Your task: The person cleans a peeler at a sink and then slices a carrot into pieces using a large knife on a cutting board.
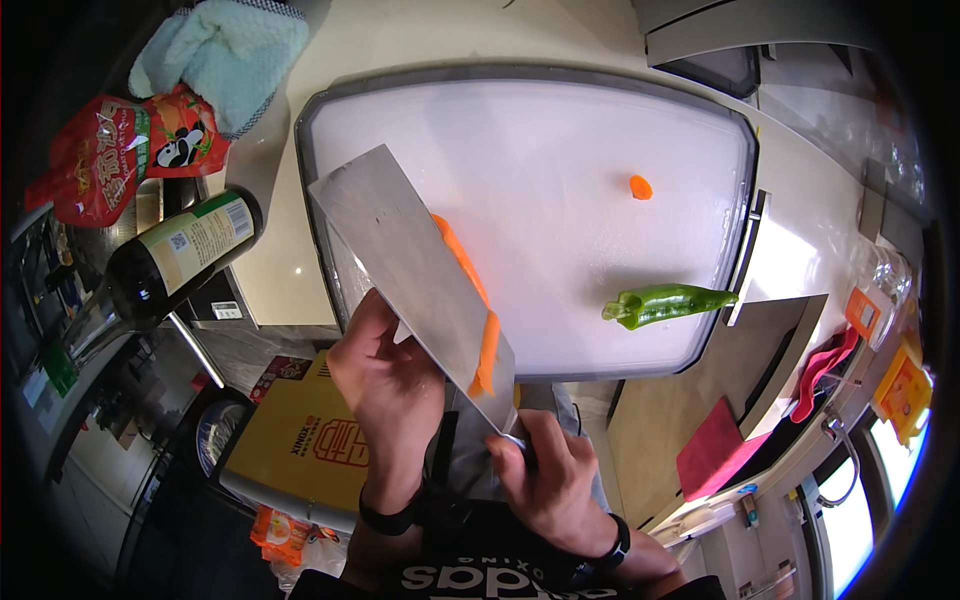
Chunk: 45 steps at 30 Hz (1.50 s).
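A cleaver (409, 255) is raised flat over the left part of a white cutting board (540, 150) with a grey rim. My right hand (551, 472) grips its handle near the board's front edge. Beneath the blade's left edge is my left hand (394, 390), partly hidden by the steel; whether it grips the blade cannot be told. An orange carrot strip (487, 349) lies on the blade near the handle, and another strip (461, 259) shows along the blade's right edge. A carrot slice (640, 187) rests on the board's right half, behind a green pepper (667, 304).
Left of the board are a dark glass bottle (191, 240) lying tilted in view, a red ketchup pouch (112, 161) and a pale blue towel (232, 60). A cardboard box (300, 442) stands low at the left. A pink cloth (716, 450) hangs at the right.
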Motion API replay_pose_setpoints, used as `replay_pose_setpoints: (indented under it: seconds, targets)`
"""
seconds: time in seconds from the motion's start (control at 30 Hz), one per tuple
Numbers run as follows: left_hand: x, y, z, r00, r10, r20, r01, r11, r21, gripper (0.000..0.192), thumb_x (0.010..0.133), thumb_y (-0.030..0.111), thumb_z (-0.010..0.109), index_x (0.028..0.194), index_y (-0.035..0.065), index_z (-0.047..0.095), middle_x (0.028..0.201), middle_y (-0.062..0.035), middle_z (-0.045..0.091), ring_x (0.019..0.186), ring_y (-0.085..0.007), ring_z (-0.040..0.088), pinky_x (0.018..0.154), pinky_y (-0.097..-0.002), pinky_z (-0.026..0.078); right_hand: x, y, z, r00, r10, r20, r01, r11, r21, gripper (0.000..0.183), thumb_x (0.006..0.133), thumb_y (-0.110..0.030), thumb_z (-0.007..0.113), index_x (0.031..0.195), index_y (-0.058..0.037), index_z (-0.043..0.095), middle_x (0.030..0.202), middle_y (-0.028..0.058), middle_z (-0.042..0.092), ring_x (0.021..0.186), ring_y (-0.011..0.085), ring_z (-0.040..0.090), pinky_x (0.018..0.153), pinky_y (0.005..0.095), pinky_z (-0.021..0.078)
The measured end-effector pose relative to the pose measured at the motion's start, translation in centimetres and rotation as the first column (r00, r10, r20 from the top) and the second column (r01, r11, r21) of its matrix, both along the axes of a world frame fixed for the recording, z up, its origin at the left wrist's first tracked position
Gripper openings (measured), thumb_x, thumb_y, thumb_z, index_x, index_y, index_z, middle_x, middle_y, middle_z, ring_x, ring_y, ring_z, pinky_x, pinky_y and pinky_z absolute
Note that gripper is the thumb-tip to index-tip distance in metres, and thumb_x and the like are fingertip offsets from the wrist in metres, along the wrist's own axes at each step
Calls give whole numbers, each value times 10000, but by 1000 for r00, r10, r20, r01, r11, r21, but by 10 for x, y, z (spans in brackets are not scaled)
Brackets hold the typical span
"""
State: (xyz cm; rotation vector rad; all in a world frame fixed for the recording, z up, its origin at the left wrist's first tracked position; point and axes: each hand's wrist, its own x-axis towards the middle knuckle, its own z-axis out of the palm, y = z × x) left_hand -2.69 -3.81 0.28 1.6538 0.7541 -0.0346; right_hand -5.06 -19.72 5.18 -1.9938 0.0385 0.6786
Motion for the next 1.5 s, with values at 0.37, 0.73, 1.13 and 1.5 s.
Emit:
replay_pose_setpoints:
  seconds: [0.37,0.73,1.13,1.5]
  targets:
    - [4,-1,6,999,-21,-46,26,994,104,360,790,-156,717,1135,-65,670,1086,-73,686,1010,-124,640,823,-269,552,2,-1,0,1000,23,8,-23,1000,1,293,944,-242,727,973,17,593,679,140,578,516,316,586,482,367,447]
    - [2,0,5,998,-7,-59,12,996,85,320,770,-96,784,1067,-46,677,1019,-33,674,897,-66,607,746,-223,505,6,5,-3,998,40,47,-40,999,-7,292,930,-221,743,984,26,596,672,136,576,520,322,593,489,378,459]
    - [4,-2,5,998,32,-49,-31,999,18,351,777,-135,754,1110,-66,667,1031,-56,677,949,-101,634,794,-264,551,7,9,-5,998,34,57,-33,999,-21,292,936,-226,734,982,26,596,663,136,563,517,317,582,482,379,442]
    - [8,-1,5,999,50,-14,-50,999,-10,324,754,-202,682,1051,-74,664,989,-70,683,959,-130,662,803,-283,569,7,8,-3,1000,-5,31,5,1000,-7,283,937,-230,732,963,17,595,658,142,554,514,327,573,486,374,441]
